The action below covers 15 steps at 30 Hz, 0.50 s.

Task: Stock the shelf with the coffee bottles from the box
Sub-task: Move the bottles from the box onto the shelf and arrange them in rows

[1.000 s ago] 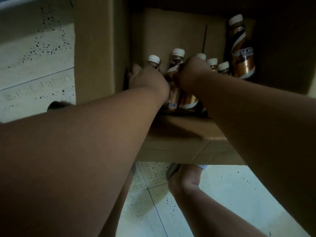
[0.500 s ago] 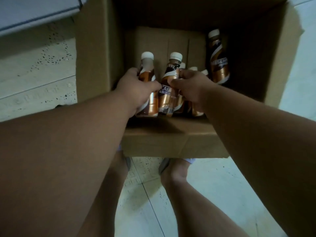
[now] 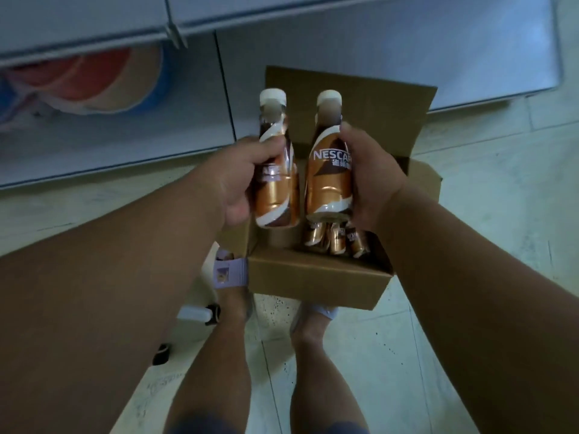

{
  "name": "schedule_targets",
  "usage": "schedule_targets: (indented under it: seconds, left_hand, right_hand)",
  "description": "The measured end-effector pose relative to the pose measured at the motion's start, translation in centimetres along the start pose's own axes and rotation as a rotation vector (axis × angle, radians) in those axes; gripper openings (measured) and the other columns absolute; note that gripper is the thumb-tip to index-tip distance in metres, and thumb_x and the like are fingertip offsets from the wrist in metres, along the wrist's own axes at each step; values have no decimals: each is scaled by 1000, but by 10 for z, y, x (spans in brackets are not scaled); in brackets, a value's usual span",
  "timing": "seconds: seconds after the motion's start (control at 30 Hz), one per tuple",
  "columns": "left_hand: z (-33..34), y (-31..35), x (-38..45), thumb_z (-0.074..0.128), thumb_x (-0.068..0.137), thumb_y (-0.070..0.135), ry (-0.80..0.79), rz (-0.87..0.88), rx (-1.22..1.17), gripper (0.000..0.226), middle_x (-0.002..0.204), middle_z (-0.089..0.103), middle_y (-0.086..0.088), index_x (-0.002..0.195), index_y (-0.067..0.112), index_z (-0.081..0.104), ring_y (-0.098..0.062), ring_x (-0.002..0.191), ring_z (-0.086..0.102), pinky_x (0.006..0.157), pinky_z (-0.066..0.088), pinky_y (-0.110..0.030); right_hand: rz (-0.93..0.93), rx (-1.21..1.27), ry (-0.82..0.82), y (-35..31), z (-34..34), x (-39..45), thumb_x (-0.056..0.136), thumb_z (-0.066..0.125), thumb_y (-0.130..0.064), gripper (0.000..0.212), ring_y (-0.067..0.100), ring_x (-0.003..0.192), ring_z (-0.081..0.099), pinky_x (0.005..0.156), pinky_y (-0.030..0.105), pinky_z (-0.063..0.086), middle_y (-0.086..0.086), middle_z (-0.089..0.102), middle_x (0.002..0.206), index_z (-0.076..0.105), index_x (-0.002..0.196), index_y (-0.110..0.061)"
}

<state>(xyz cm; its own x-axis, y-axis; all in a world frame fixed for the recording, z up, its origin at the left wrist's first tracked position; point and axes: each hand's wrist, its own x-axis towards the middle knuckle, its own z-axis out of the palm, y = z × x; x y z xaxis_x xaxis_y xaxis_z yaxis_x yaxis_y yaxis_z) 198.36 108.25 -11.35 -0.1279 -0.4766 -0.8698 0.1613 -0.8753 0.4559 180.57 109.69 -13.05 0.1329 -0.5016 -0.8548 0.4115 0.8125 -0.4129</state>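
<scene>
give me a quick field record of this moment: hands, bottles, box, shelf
left hand: shut on left bottle, upright, white cap
right hand: shut on right bottle, upright, label faces the camera
box: open cardboard, on the floor by the feet
bottles left in box: at least three, near right side
shelf: pale edge above the box; no coffee bottles visible on it

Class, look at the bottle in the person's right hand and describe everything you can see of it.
The bottle in the right hand is slim-necked with a white cap and a glossy copper, brown and white wrap; the visible white lettering reads "NESCA", the rest hidden by fingers. It looks like plastic, sealed and upright. The right hand grips its side, holding it above the open cardboard box, close beside the left hand's bottle.
</scene>
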Motion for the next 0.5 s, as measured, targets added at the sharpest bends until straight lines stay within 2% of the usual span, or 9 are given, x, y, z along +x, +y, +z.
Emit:
schedule_targets:
  seconds: [0.07,0.17,0.23,0.33,0.43,0.5]
  left_hand:
    - [1,19,-18,65,88,23,-13,105,-1,26,91,70,-4,113,18,62,-23,85,68,79,56,-41]
    - [-2,48,-28,63,90,29,-57,170,-44,18,84,72,-2,104,19,67,-22,82,69,82,55,-44]
    - [-8,64,-27,60,91,30,-37,204,-99,19,83,74,-3,99,16,70,-22,82,70,82,54,-44]
    - [-11,91,-23,58,91,37,-17,218,-152,31,89,75,-8,108,14,70,-27,86,71,83,54,-48]
    - [-16,117,-26,68,81,50,29,260,-69,43,90,76,-6,111,20,66,-30,89,72,83,54,-53]
    - [-17,134,-27,75,75,50,66,317,7,45,93,77,-6,107,20,65,-31,88,73,83,54,-56]
  right_hand:
    - [-94,-189,51,-18,20,-20,92,58,-47,36,29,91,73,83,52,57,11,73,104,58,116,-20]
    - [-300,-373,73,-42,46,-36,98,48,-43,28,27,90,72,80,50,59,9,69,103,59,113,-21]
    - [-370,-421,100,-55,62,-37,99,46,-44,29,24,90,72,78,47,60,6,69,103,58,115,-23]
    - [-431,-446,119,-74,82,-30,99,45,-46,31,22,90,72,80,48,60,5,69,103,56,118,-24]
    - [-456,-462,104,-91,110,-28,98,46,-46,32,22,91,72,81,50,59,4,69,103,55,121,-25]
    - [-499,-508,107,-104,124,-26,99,46,-45,32,21,89,72,80,49,59,3,70,102,55,121,-25]
